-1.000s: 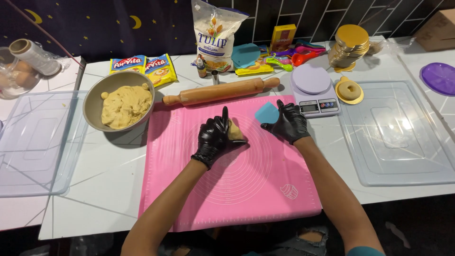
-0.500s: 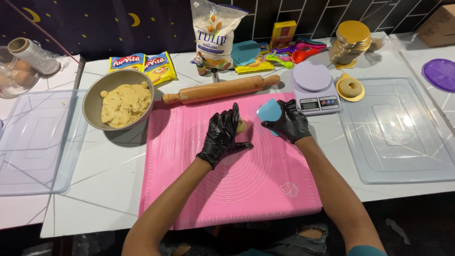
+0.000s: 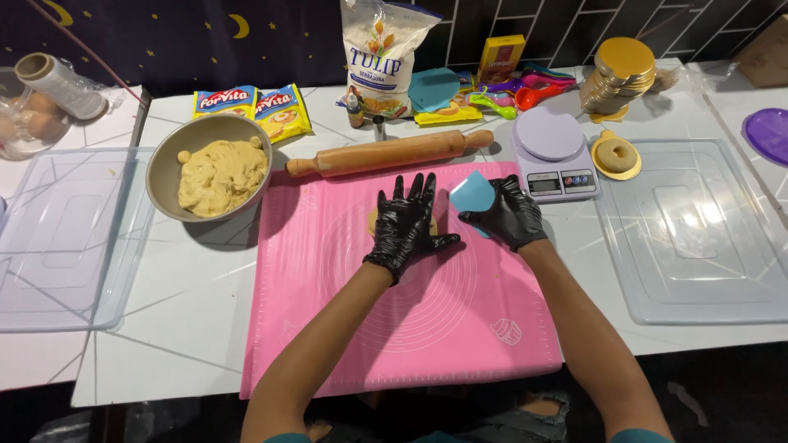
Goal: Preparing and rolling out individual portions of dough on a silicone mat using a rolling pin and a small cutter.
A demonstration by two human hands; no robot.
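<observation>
My left hand (image 3: 404, 220) lies flat and open on the dough piece (image 3: 376, 220), hiding its direction. My right hand (image 3: 506, 215) grips the blue scraper (image 3: 471, 193) upright, just beside.

Glossy black gloves (image 3: 408, 220), matt pink silicone-looking mat (image 3: 394, 328), smooth wooden rolling pin (image 3: 390, 153), soft rough dough (image 3: 222, 175).

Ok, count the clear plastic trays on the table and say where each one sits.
2. One clear plastic tray lies at the left, beside the bowl of dough. The other tray lies at the right, past the kitchen scale. More may sit out of frame.
</observation>
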